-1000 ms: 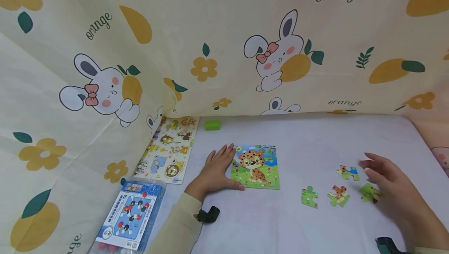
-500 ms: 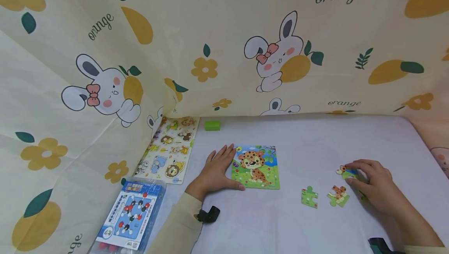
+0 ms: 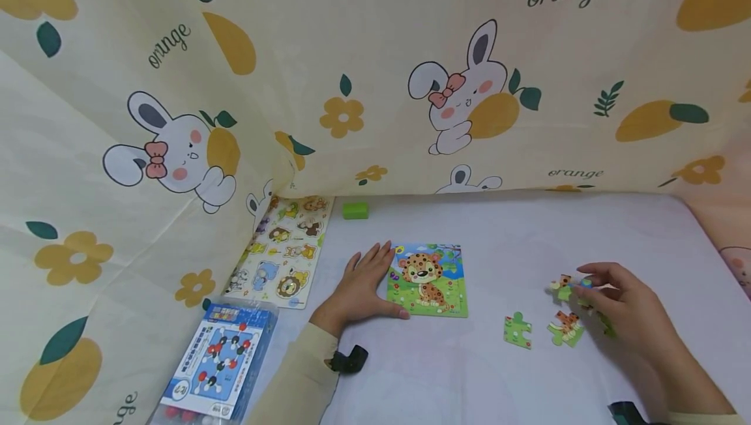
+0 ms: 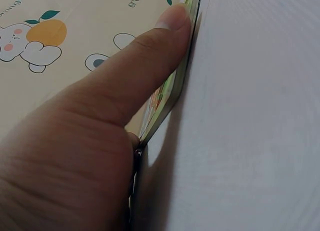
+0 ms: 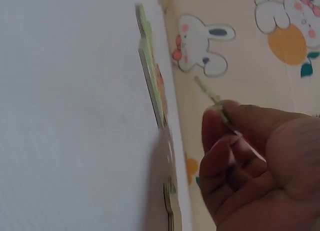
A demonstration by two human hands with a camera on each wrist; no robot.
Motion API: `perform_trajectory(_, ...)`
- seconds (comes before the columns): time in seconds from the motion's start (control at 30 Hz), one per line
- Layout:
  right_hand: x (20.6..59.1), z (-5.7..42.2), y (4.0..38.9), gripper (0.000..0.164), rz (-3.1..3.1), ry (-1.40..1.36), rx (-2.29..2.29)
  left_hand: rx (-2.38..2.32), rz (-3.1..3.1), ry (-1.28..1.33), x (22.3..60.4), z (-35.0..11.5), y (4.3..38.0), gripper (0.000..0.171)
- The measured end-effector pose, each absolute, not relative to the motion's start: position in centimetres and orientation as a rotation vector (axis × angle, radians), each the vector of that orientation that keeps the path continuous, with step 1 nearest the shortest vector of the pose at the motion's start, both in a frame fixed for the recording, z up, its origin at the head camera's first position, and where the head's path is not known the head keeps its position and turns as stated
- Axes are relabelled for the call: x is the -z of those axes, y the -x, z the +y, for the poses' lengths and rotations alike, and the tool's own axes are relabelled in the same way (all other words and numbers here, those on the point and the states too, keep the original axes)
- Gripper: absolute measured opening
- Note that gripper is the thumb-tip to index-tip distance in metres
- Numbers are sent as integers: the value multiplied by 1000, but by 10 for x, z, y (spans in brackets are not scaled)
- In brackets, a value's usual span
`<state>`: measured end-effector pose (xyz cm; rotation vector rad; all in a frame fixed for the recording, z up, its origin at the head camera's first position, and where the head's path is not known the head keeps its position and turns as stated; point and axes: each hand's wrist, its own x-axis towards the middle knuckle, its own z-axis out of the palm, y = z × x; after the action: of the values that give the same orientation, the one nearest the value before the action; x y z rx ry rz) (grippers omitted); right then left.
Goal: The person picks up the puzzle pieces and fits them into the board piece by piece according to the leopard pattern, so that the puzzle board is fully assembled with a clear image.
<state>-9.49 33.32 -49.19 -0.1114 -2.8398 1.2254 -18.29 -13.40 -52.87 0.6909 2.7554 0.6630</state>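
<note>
A puzzle board (image 3: 434,281) with a cartoon leopard cub lies flat on the white cloth. My left hand (image 3: 359,291) rests along its left side with fingers spread, thumb on the lower edge; the left wrist view shows that thumb (image 4: 167,38) lying over the board's rim. To the right, my right hand (image 3: 630,314) pinches a blue-and-green puzzle piece (image 3: 562,287) between thumb and fingers. From the right wrist, the held puzzle piece (image 5: 206,88) appears edge-on, raised off the cloth. Below it lie a green piece (image 3: 518,331), a spotted piece (image 3: 566,329) and another piece (image 3: 607,325) partly hidden by the hand.
A green block (image 3: 355,210) sits near the back. At the left are an animal-picture board (image 3: 287,252) and a clear case with a blue molecule-model label (image 3: 220,360). A bunny-print curtain (image 3: 375,86) bounds the back and left.
My right hand moved left to a puzzle piece, took hold of it between thumb and fingers, and lifted it slightly leftward. The left hand and board stayed put.
</note>
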Motion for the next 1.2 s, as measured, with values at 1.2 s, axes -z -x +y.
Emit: perform_trajectory(1.2,497,205,127,35,-2679,-137,-1910,-673,2751,-696,529,-134,183,140)
